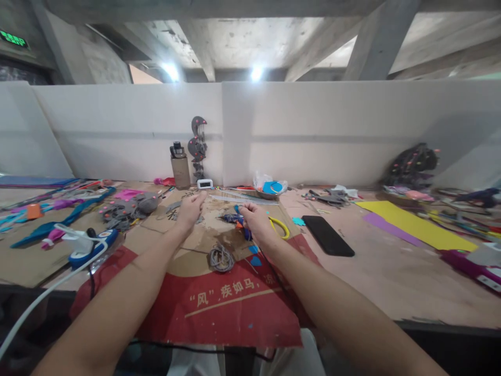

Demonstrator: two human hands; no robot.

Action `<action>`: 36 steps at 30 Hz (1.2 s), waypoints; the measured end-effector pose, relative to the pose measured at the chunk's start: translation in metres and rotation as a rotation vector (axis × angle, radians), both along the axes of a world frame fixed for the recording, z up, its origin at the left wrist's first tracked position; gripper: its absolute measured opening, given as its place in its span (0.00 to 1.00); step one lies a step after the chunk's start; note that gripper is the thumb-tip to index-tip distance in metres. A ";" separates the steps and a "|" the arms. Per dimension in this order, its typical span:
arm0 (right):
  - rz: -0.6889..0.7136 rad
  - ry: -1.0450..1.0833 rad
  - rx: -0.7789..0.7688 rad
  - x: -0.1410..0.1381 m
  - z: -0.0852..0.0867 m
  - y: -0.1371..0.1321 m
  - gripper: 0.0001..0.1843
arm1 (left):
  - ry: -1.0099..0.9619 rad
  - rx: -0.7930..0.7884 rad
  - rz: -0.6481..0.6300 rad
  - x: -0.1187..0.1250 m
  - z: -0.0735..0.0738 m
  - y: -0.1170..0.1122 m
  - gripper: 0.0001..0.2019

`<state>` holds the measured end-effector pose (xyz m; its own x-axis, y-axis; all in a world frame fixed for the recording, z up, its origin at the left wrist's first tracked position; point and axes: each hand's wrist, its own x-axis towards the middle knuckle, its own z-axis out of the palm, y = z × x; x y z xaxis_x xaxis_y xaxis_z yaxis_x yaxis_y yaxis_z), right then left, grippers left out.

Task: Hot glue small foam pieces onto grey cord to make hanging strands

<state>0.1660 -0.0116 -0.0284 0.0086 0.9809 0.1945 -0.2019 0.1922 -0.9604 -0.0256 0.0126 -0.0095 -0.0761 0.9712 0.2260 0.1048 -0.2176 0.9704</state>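
Note:
Both my arms reach forward over a flattened cardboard sheet (pixel 183 261) with a red printed part. My left hand (pixel 190 209) lies on the cardboard with its fingers stretched forward, holding nothing that I can see. My right hand (pixel 254 222) is closed around a blue glue gun (pixel 239 222), whose dark cord runs back under my forearm. Yellow-handled scissors (pixel 282 228) lie just right of that hand. A grey foam coil (pixel 221 257) rests on the cardboard between my forearms. Small blue foam pieces (pixel 255 260) lie near it.
A black phone (pixel 327 235) lies right of the scissors. Yellow and purple foam sheets (pixel 415 225) are at the right. A power strip with white cable (pixel 84 243) sits at the left. Grey foam shapes (pixel 129 209), a bottle (pixel 180 166), a ruler (pixel 242 198) and a white partition wall stand behind.

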 end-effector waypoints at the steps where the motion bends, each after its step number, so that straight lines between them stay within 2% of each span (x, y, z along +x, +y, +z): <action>1: 0.005 0.004 0.001 0.000 0.000 0.001 0.14 | -0.034 -0.015 -0.023 0.001 -0.002 0.002 0.21; 3: 0.009 0.005 0.005 0.000 -0.001 0.002 0.15 | -0.037 -0.051 -0.095 0.005 -0.008 0.005 0.20; 7: 0.006 -0.012 0.016 0.001 0.000 0.002 0.15 | 0.079 -0.057 -0.225 0.017 -0.014 0.001 0.19; 12: -0.006 -0.084 0.055 0.000 -0.001 0.002 0.13 | 0.003 -0.037 -0.319 0.033 -0.010 -0.015 0.19; 15: -0.024 -0.190 0.104 0.000 -0.002 0.001 0.11 | -0.049 -0.026 -0.327 0.037 -0.007 -0.020 0.17; 22: -0.017 -0.306 0.147 -0.002 0.002 -0.007 0.10 | 0.000 -0.040 -0.303 0.038 -0.003 -0.025 0.15; 28: -0.056 -0.391 0.208 -0.001 -0.002 -0.006 0.10 | 0.059 -0.011 -0.305 0.038 -0.002 -0.025 0.13; 34: 0.010 -0.381 0.241 -0.006 -0.003 -0.009 0.14 | 0.074 0.077 -0.200 0.033 -0.002 -0.020 0.11; 36: 0.013 -0.438 0.270 -0.007 -0.002 -0.013 0.13 | 0.069 0.108 -0.147 0.030 -0.002 -0.017 0.10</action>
<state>0.1589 -0.0250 -0.0301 -0.1424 0.8945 0.4239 0.2040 0.4456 -0.8717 0.0040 -0.0048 -0.0110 0.0841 0.9405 0.3292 0.1295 -0.3379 0.9322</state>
